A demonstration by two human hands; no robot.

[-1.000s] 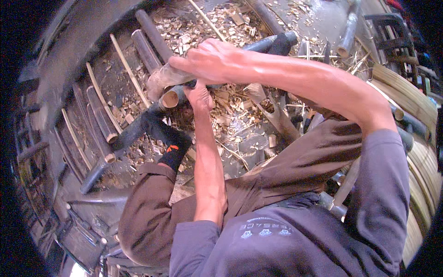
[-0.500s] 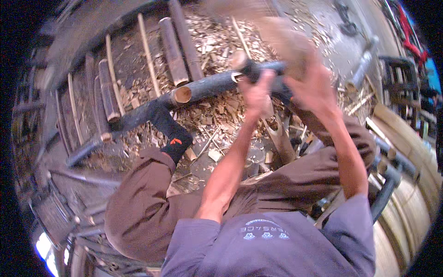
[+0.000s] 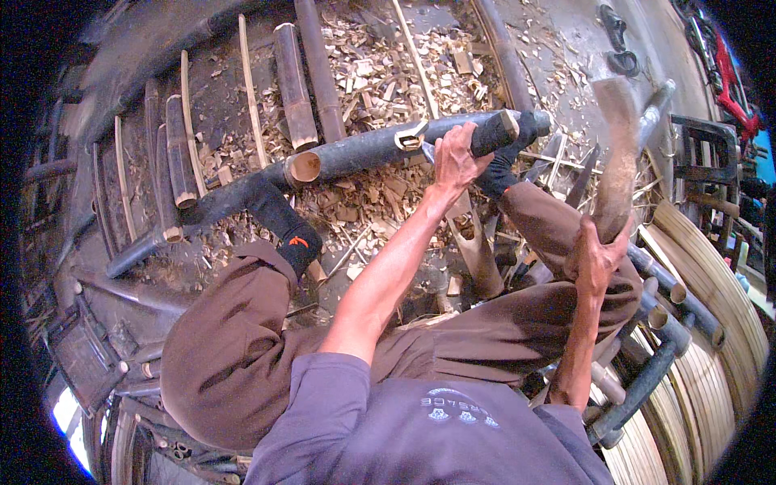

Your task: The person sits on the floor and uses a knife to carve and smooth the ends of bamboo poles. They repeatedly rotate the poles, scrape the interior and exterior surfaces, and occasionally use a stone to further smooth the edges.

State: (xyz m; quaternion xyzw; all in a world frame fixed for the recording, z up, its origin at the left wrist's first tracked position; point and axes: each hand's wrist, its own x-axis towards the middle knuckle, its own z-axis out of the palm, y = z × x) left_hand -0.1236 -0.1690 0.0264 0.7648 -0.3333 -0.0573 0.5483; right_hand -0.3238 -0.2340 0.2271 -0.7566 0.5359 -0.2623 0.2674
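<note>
My left hand (image 3: pixel 459 166) is closed around a chisel (image 3: pixel 495 134) with a dark wrapped handle and a pale butt end. Its blade, mostly hidden by the hand, points toward a squarish notch (image 3: pixel 411 137) in a thick dark bamboo pole (image 3: pixel 364 151). Further left along that pole is a larger round opening (image 3: pixel 304 167). Over by my right knee, my right hand (image 3: pixel 600 249) grips a worn wooden mallet (image 3: pixel 616 145) by its lower end, the head pointing away from me. My feet in dark socks (image 3: pixel 279 212) rest against the pole.
Wood chips (image 3: pixel 376 89) cover the floor around the pole. Beyond it lie several bamboo lengths (image 3: pixel 297 85) and thin strips. Bundled pale slats (image 3: pixel 711 323) and cut dark poles (image 3: pixel 667 327) lie at my right. A pair of sandals (image 3: pixel 618 40) is at the far right.
My right hand and the mallet have come down and right, away from the pole, to beside my knee. My left hand stays on the chisel, shifted slightly right in the picture.
</note>
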